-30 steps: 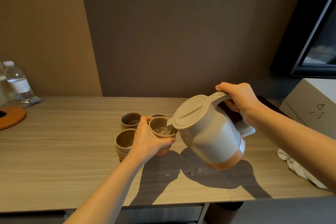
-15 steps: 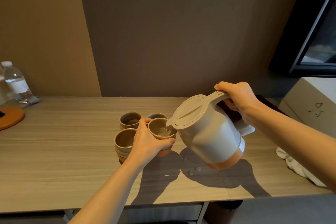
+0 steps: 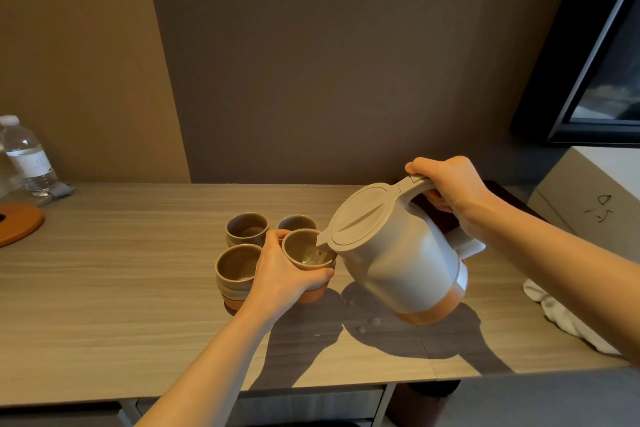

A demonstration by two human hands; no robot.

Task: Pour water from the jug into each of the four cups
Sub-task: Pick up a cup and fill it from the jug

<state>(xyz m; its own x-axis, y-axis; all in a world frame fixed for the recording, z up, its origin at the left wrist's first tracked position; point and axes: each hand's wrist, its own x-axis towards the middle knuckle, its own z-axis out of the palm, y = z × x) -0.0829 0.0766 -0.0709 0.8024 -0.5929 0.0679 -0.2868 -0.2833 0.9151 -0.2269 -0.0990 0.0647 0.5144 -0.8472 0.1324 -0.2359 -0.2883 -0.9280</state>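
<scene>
Hands clamped: right hand (image 3: 450, 187) tilting jug (image 3: 398, 253) by handle, spout leftward over near-right cup (image 3: 306, 250); left hand (image 3: 280, 274) gripping that cup, steadying on bench (image 3: 121, 288).

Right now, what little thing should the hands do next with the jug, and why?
Probably keep the jug tipped a moment longer. Its spout sits over the near right cup, which the left hand steadies, and only a little water shows at the bottom. The right hand grips the handle. A few drops already lie on the table, so a slow pour seems wise.
</scene>
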